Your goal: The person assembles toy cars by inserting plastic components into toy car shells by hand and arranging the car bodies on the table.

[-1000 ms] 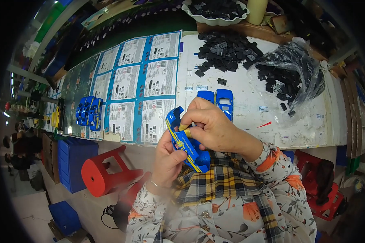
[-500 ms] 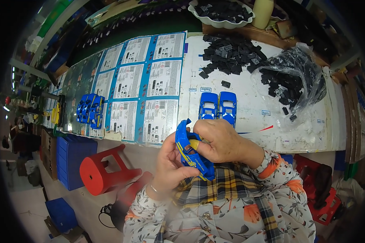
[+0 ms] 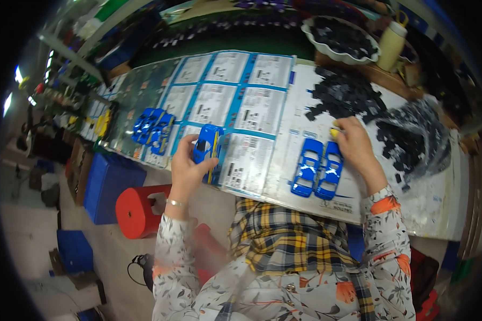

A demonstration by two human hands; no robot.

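My left hand (image 3: 188, 167) grips a blue toy car body (image 3: 209, 144) with a yellow side stripe, above the printed card sheets. My right hand (image 3: 356, 148) is at the table with its fingers curled together, a yellow cover on one fingertip. Whatever those fingers pinch is hidden. Just beside that hand, two blue toy car bodies (image 3: 307, 168) lie side by side on the white tabletop. A heap of small flat black plastic pieces (image 3: 345, 93) spreads beyond the right hand. Several more blue car bodies (image 3: 154, 130) stand grouped at the left.
Printed card sheets (image 3: 211, 102) cover the table's middle. A clear plastic bag (image 3: 434, 136) with black pieces lies at the right. A scalloped white bowl (image 3: 340, 55) and a pale bottle (image 3: 392, 47) stand at the back. A red stool (image 3: 139, 212) and blue bin (image 3: 110, 184) are below left.
My hands have parted. The left carried the blue car body away to the left over the sheets; the right let go of it and reached forward toward the black pieces. The view has shifted.
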